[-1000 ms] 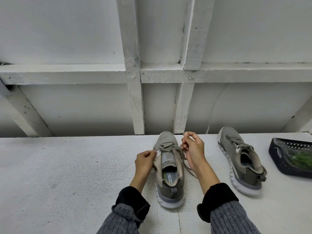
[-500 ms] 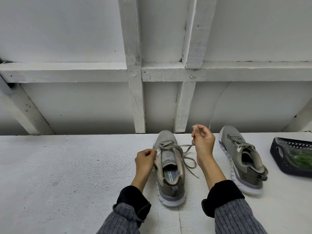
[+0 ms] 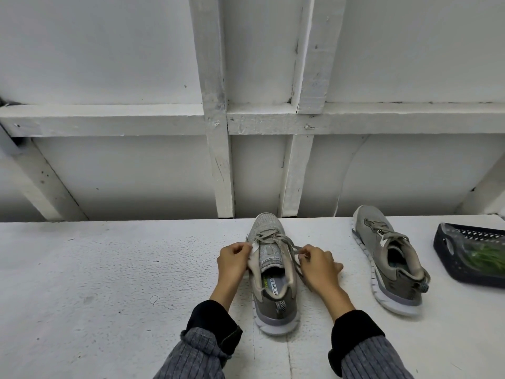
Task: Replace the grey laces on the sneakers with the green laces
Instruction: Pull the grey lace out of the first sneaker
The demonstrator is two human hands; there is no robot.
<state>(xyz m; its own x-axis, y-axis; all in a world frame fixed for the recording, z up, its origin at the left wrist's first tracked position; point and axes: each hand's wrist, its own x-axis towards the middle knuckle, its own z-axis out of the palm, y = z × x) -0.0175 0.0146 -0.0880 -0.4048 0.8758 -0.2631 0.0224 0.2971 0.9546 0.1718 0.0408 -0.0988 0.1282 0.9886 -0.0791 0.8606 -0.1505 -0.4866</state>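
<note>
1. Surroundings: white textured table [image 3: 95, 269], backed by a white-painted wall with timber framing [image 3: 218, 165]. A second sneaker [image 3: 388, 258] stands well apart from the right hand, on its outer side. Beyond it, a dark perforated basket [image 3: 448, 250] sits near the right edge.
2. Near sneaker [image 3: 273, 272]: stands on its sole on the table between the two hands. Long axis runs away from the person, toe toward the wall, heel toward the sleeves. The insole shows part of a printed label.
3. Second sneaker: long axis tilted, toe toward the wall and leftward, heel nearer and rightward. It carries grey lacing, loosely crossed.
4. Left hand [image 3: 232, 262]: fingers closed, pinching the near sneaker's left collar edge at a small white tab just beside the fingertips.
5. Right hand [image 3: 318, 265]: thumb and forefinger pinched narrow on the grey lace [image 3: 281, 240] at the sneaker's right eyelet side; the remaining fingers spread down toward the table.
6. Lace: crosses over the tongue ahead of both sets of fingertips; a loose strand trails down beneath the right hand.
7. Hard to make out: basket contents lie under clear plastic, with something green [image 3: 486, 257] visible; whether these are laces cannot be told. The basket is cut off by the frame edge. Dark cuffs over grey ribbed sleeves [image 3: 196, 356] are cut off at the bottom.
</note>
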